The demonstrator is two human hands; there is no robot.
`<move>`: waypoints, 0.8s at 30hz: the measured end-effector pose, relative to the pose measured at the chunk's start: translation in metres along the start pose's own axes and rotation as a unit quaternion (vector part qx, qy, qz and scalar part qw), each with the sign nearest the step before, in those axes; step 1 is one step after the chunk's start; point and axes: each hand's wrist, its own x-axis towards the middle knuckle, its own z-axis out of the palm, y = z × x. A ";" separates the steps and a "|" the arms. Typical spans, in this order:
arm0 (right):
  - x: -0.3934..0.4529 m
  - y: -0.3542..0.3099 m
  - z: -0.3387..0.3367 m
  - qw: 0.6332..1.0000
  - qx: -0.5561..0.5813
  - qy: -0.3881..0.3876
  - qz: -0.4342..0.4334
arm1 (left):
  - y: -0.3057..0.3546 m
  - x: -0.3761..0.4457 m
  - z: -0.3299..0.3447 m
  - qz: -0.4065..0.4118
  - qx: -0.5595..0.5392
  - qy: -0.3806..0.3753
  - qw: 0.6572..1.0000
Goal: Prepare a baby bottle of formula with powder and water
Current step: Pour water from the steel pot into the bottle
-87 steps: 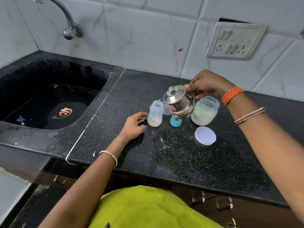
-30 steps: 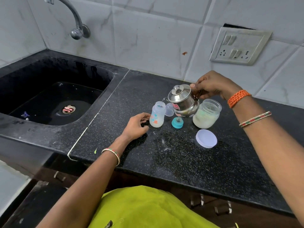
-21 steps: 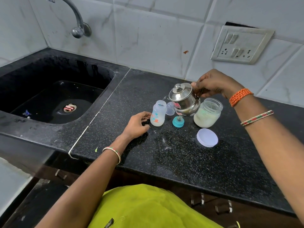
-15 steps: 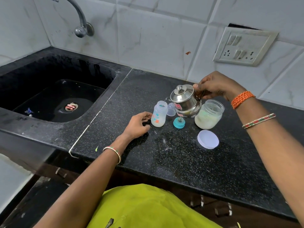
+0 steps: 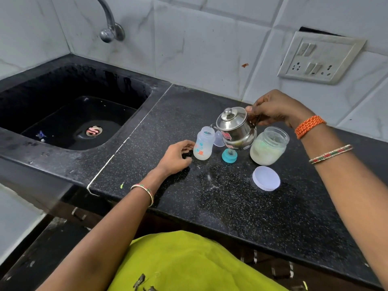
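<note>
A small open baby bottle [image 5: 203, 146] with whitish content stands on the black counter [image 5: 231, 206]. My right hand [image 5: 275, 109] grips the handle of a small steel kettle [image 5: 236, 129], held tilted with its spout over the bottle's mouth. My left hand [image 5: 175, 156] rests on the counter just left of the bottle, fingers loosely curled, fingertips near its base. The teal nipple ring [image 5: 229, 155] lies right of the bottle. An open glass jar of powder [image 5: 268, 146] stands beside the kettle, with its white lid [image 5: 266, 178] lying in front.
A clear bottle cap [image 5: 218, 139] sits behind the bottle. The black sink [image 5: 69, 120] with a tap [image 5: 108, 24] lies to the left. A switch plate [image 5: 319, 57] is on the tiled wall. The counter's front edge runs near my body.
The kettle stays tilted over the bottle throughout. My hands hold about the same places; only the camera view has shifted a little.
</note>
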 end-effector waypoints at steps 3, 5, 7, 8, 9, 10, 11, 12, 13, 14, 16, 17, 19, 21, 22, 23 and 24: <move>0.002 0.001 0.000 1.000 -0.011 -0.005 -0.003 | 0.001 -0.001 0.000 0.002 0.004 0.002 1.000; 0.003 0.002 0.000 1.000 -0.014 -0.009 -0.004 | 0.001 -0.001 0.000 0.003 0.004 0.003 1.000; 0.004 0.003 0.000 1.000 -0.017 -0.013 -0.007 | 0.001 0.000 0.000 0.001 0.007 0.004 1.000; 0.005 0.003 0.001 1.000 -0.018 -0.014 -0.007 | 0.001 0.000 0.000 0.000 0.008 0.004 1.000; 0.005 0.003 0.001 1.000 -0.018 -0.014 -0.008 | 0.001 0.000 0.000 -0.002 0.009 0.003 1.000; 0.006 0.003 0.002 1.000 -0.018 -0.014 -0.009 | 0.000 0.000 0.000 -0.002 0.010 0.003 1.000; 0.007 0.003 0.002 1.000 -0.019 -0.016 -0.010 | 0.000 0.000 0.000 -0.003 0.012 0.003 1.000; 0.007 0.003 0.002 1.000 -0.021 -0.016 -0.010 | 0.000 0.000 0.000 -0.004 0.013 0.003 1.000; 0.008 0.002 0.002 1.000 -0.024 -0.017 -0.011 | 0.000 0.000 0.000 -0.004 0.014 0.002 1.000; 0.008 0.002 0.003 0.999 -0.026 -0.018 -0.011 | 0.000 0.000 0.000 -0.005 0.015 0.001 1.000; 0.009 0.001 0.003 0.999 -0.030 -0.021 -0.011 | 0.000 0.000 0.001 -0.006 0.015 0.000 1.000; 0.010 0.001 0.002 0.999 -0.030 -0.022 -0.010 | 0.000 0.000 0.001 -0.006 0.014 0.000 1.000; 0.011 0.000 0.003 0.999 -0.031 -0.026 -0.009 | 0.000 0.000 0.001 -0.006 0.012 0.001 1.000; 0.012 -0.001 0.002 0.999 -0.033 -0.027 -0.009 | -0.001 0.001 0.001 -0.005 0.012 0.002 1.000; 0.012 -0.001 0.002 0.999 -0.034 -0.027 -0.009 | -0.001 0.001 0.001 -0.004 0.012 0.002 1.000; 0.013 -0.001 0.001 0.999 -0.035 -0.027 -0.009 | -0.001 0.001 0.001 -0.004 0.012 0.002 1.000; 0.013 -0.001 0.001 0.999 -0.037 -0.027 -0.009 | -0.001 0.001 0.001 -0.004 0.010 0.002 1.000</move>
